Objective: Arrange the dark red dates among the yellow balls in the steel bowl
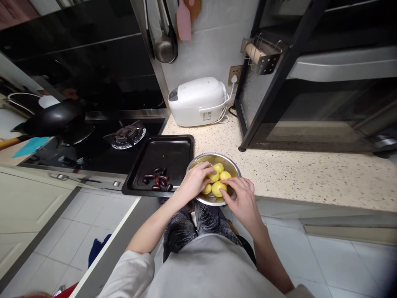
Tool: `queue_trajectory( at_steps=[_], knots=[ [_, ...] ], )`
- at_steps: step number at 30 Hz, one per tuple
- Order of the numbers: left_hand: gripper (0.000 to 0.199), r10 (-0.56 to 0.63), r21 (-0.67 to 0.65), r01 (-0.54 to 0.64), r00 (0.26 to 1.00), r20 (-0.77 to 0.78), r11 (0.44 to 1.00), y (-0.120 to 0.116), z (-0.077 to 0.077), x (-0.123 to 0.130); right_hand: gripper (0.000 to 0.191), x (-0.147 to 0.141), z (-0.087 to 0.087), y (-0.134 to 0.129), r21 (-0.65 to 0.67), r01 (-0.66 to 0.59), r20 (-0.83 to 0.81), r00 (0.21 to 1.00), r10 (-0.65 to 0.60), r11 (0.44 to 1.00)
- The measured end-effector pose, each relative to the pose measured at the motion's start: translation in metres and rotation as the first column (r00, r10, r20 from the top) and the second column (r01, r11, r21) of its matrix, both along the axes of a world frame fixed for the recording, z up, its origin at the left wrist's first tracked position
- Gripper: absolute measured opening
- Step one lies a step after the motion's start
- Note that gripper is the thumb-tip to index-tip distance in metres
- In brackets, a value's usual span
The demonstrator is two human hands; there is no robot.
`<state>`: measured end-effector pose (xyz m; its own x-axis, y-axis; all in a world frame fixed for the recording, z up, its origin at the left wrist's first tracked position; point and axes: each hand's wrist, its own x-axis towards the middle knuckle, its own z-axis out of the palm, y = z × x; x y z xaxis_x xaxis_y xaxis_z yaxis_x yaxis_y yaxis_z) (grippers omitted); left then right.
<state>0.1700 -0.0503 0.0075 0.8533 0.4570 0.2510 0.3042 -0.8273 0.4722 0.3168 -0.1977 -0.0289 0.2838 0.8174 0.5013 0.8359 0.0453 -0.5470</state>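
A round metal bowl (214,203) stands at the counter's front edge with several yellow lemons (225,176) in it. Reaching in from the left, my left hand (195,180) has its thumb and fingers around one lemon (214,176). From the right side, my right hand (243,196) pinches another lemon (218,189) nearer to me between thumb and fingers. Both of these lemons are still down among the others in the bowl. Left of the bowl lies a black baking tray (169,151), with several small, dark red oval fruits (163,182) on its near part.
A white rice cooker (198,101) is plugged in at the wall behind the tray. On the left is a gas stove (128,136) with a black wok (58,118). A black rack holding an oven (325,111) stands at right on the speckled counter (294,174).
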Motion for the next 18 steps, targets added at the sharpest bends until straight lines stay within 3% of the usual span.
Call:
queue_trajectory(
  at_steps=[11, 18],
  knots=[
    [0.016, 0.013, 0.134, 0.012, 0.983, -0.182, 0.991, -0.003, 0.008, 0.008, 0.012, 0.001, 0.001, 0.002, 0.046, -0.021, -0.06, 0.998, 0.024, 0.999],
    [0.035, -0.001, 0.035, 0.001, 1.0, -0.007, 0.999, -0.013, 0.006, -0.009, 0.019, 0.002, -0.004, 0.002, 0.115, -0.009, -0.042, 0.999, 0.014, 0.993]
  ],
)
